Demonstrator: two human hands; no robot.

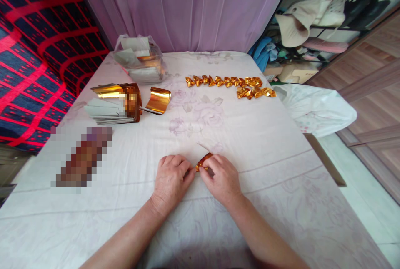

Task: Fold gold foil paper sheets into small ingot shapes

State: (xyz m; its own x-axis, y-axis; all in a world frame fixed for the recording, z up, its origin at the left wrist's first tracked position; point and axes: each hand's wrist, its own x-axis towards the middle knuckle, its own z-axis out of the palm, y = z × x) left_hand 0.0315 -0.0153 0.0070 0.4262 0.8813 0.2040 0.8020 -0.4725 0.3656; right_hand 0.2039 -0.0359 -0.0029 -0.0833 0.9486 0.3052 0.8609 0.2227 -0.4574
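Observation:
Low over the middle of the cloth-covered table, both hands meet at a sheet of gold foil paper (204, 159), partly folded, its pale back turned up at the far corner. My left hand (173, 176) pinches the sheet's left end between thumb and fingers. On the other end, my right hand (221, 175) is closed, with thumb and forefinger pressing a crease. The fingers hide much of the paper. Farther off to the right lie rows of folded gold foil pieces (224, 81), nested end to end.
Stacks of gold foil paper (109, 111) lie at left, beside a loose curled sheet (158, 100). Behind them stands a clear plastic bag (140, 61) of more sheets. A white plastic bag (325, 108) hangs by the right edge. One item at left is blurred out.

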